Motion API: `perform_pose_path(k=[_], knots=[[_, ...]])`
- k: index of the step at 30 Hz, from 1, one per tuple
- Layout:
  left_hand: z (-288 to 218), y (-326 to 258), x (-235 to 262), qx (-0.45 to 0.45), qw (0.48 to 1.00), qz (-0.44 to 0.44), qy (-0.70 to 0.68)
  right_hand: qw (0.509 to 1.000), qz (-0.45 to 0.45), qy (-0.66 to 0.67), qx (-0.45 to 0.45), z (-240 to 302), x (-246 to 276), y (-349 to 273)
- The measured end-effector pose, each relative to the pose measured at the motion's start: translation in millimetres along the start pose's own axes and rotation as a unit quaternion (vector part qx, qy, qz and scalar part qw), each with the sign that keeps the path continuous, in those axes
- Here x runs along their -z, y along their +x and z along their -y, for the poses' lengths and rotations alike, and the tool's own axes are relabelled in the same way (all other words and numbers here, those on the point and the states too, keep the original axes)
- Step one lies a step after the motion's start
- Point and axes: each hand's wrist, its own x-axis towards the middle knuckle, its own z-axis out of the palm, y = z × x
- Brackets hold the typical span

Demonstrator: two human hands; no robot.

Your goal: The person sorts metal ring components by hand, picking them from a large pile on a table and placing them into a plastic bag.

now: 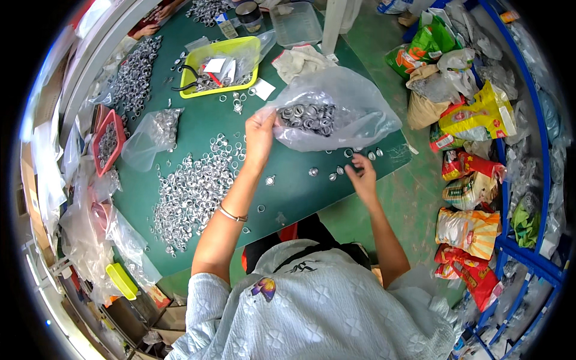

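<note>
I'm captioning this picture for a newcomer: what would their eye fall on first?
Probably the translucent plastic bag of metal rings, right of centre, its edge gripped in the left hand; the right hand is open below it. Next, the heap of silvery rings on the green table, left of centre, and the bright yellow-green tray beyond it.

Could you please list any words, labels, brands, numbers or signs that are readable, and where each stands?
None is clearly readable.
Yellow bag: printing too small.
Orange-and-white bag: markings too small.
Small box: markings too small.
Shirt: dark marks too blurred.
</note>
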Motion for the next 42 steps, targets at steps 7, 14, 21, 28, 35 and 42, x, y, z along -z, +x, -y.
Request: perform_pose_path(k=[7,14,21,28,35,42], knots=[[-0.4,-41.3,-17.8,0.034,0.999,-0.017,0.038,0.994,-0.04,-0.066,0.078,26.3,-35.5,-30.5],[6.7,-71.6,-20.5,-0.043,0.995,-0.06,-0.063,0.968,0.033,-0.202,0.147,22.7,-29.5,-23.2],[84.8,-132.1,23.9,-0.046,0.946,-0.151,0.283,0.933,0.086,-0.276,0.214,31.9,-54.3,-42.6],[126.9,-185.1,54.4,-0.015,0.9,-0.186,0.394,0.947,0.123,-0.205,0.213,35.1,-67.0,-48.1],[144.7,-202.4,54.3,-0.012,0.883,-0.184,0.431,0.956,0.252,-0.071,0.13,44.9,-99.7,-46.6],[142.8,-212.5,62.5,-0.021,0.87,-0.211,0.446,0.967,0.18,0.04,0.175,90.9,-225.8,47.7]])
